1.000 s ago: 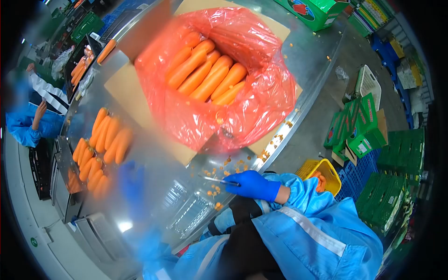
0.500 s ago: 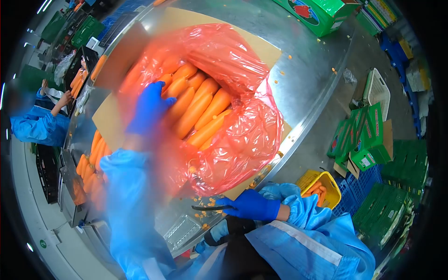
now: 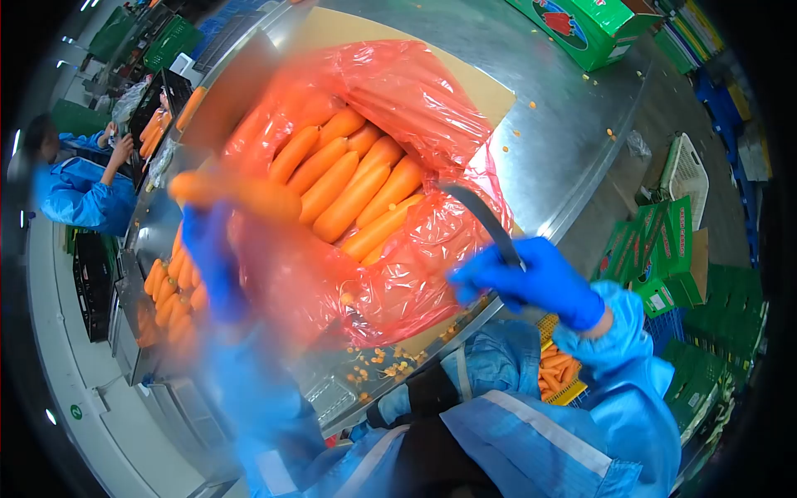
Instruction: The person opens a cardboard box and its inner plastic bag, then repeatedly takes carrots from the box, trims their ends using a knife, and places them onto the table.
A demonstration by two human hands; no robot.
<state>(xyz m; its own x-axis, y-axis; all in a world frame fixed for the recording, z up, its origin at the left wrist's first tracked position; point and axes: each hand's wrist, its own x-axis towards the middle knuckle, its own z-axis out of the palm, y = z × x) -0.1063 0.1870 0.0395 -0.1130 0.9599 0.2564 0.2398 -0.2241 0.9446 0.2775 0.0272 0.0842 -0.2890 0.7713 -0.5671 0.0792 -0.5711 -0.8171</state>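
My left hand (image 3: 214, 257), in a blue glove and blurred, is closed around a carrot (image 3: 237, 196) at the left side of the red plastic bag (image 3: 415, 286). The bag lies open in a cardboard box (image 3: 486, 87), with several carrots (image 3: 353, 199) lined up inside. My right hand (image 3: 535, 278), also gloved in blue, grips a knife (image 3: 481, 214) whose curved dark blade points up and left over the bag's right edge. More carrots (image 3: 172, 303) lie in a pile on the metal table (image 3: 573, 124), left of the box.
Carrot scraps (image 3: 382, 365) and a clear plastic tray (image 3: 330, 397) are near the front edge. A yellow basket (image 3: 569, 393) of carrots stands below right. Green boxes (image 3: 664, 257) sit on the floor at right. A co-worker (image 3: 87, 191) is at far left.
My left hand has moved from the bagged carrots to the left, now with a carrot in it. My right hand has risen with the knife, from the table's front edge to the bag's right side.
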